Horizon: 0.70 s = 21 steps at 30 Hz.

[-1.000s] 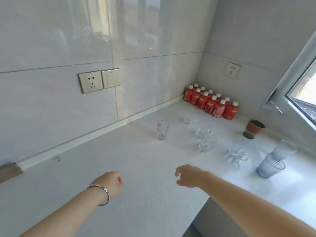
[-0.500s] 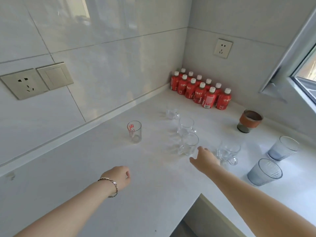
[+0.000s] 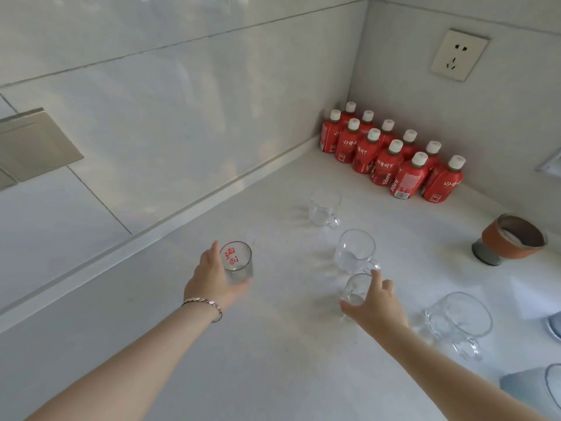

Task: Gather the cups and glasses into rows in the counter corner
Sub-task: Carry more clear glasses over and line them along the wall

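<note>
My left hand wraps around a small clear glass with red characters standing on the white counter. My right hand closes on a small clear mug in the middle. Just beyond it stands a second clear mug, and a third is farther back. A larger clear mug sits to the right of my right hand. A brown-banded cup stands at the far right. Two bluish tumblers are cut off by the right edge.
Several red bottles with white caps fill the counter corner in two rows. A wall socket is above them, a switch plate on the left wall. A window frame edge shows at the right.
Both hands reached forward: the left went from the open counter to the red-printed glass, the right from beside the mugs onto the small clear mug. The camera moved closer to the corner.
</note>
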### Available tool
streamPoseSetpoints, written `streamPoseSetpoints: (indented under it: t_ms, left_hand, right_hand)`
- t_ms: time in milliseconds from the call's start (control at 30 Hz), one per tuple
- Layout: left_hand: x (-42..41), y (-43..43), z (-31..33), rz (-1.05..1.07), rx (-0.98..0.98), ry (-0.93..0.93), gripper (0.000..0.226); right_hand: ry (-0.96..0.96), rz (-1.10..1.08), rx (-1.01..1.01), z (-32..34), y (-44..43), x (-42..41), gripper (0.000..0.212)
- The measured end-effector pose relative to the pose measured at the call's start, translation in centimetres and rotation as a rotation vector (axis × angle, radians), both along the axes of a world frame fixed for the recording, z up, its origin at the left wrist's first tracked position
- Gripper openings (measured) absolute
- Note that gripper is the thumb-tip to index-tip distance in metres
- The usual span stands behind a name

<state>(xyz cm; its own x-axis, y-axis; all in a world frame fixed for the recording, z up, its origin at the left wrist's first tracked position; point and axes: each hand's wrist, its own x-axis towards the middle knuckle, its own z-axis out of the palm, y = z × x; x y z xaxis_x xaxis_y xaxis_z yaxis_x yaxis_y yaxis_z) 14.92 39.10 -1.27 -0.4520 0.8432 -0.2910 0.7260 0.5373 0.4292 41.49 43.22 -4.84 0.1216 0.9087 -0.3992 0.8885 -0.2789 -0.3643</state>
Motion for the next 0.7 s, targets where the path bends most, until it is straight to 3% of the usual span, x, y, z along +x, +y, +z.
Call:
streamPoseSetpoints:
  t_ms: [100,233,333,500,700]
  left_hand:
    - [0.3,2.7,-1.1,0.079,0.026,-0.147,0.100]
    - [1.0,3.0,-1.5,0.097,0.035,-0.037,0.065]
    - [1.9,0.2,-0.8,0.064,0.047,-0.003,0.060]
    - [3.4,-9.8,1.0,0.067,0.109,-0.084,0.069]
    - [4.5,-26.4,3.0,0.138,0.128,-0.093,0.065]
  right_hand:
    - [0.018,0.011,0.020,-0.3,-0.1,0.2,0.092]
    - [0.037,0.048,0.014,0.3,-0.5,0.5,0.088]
    - [0.047,0.123,0.011,1.5,-1.8,0.9,0.084]
    - [0.066,0.315,0.019,4.4,-7.5,1.2,0.085]
    - [0.110,0.594,0.065,7.2,-17.3,-0.3,0.083]
